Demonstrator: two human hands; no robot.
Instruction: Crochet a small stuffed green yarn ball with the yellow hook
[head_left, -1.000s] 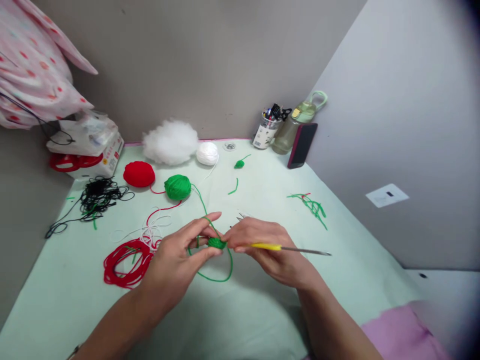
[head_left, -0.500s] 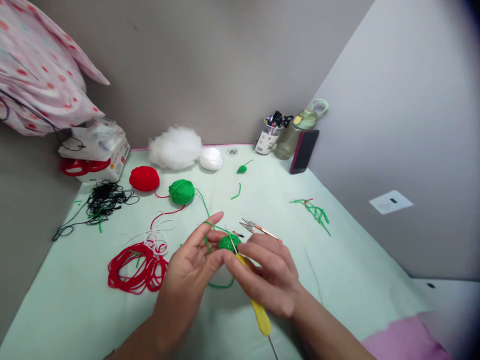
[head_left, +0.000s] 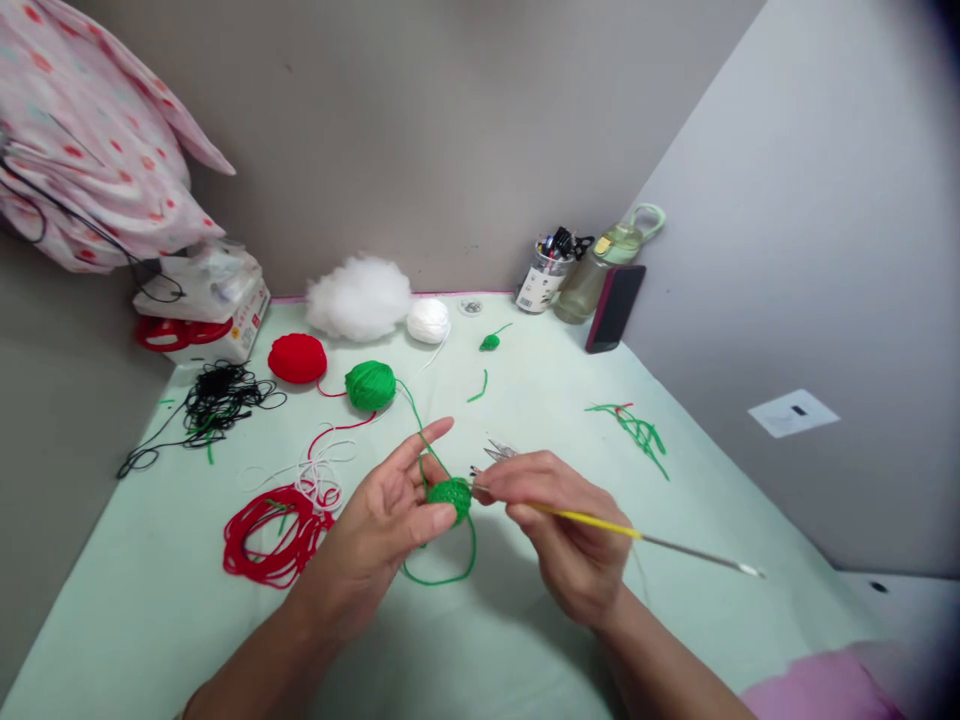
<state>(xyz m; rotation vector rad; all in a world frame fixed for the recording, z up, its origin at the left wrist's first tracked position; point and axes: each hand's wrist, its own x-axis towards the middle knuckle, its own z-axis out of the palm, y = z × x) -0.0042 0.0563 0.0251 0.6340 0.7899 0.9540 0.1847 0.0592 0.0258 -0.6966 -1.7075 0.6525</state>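
Observation:
My left hand [head_left: 397,510] pinches a small green crocheted piece [head_left: 450,498] between thumb and fingers, its index finger raised with green yarn running past it. That strand leads back to a green yarn ball [head_left: 370,386]; a loose loop of it hangs below the piece. In my right hand [head_left: 566,520] is a crochet hook [head_left: 600,522] with a yellow handle and metal ends, lying nearly level. Its near tip meets the right side of the piece, partly hidden by my fingers. Behind that hand, small scissors [head_left: 500,451] show only their blades.
Left lie red yarn loops [head_left: 259,540], a black yarn tangle [head_left: 217,400] and a red yarn ball [head_left: 297,358]. White stuffing [head_left: 360,298] and a white yarn ball [head_left: 428,321] sit behind. Green scraps [head_left: 634,430], a phone [head_left: 616,308], a bottle [head_left: 592,275] and a pen cup [head_left: 544,278] are right.
The hook has swung from steeply slanted toward me to nearly level, pointing right. My right hand has turned with it and now covers the scissors' handles. The green piece has tilted slightly in my left hand.

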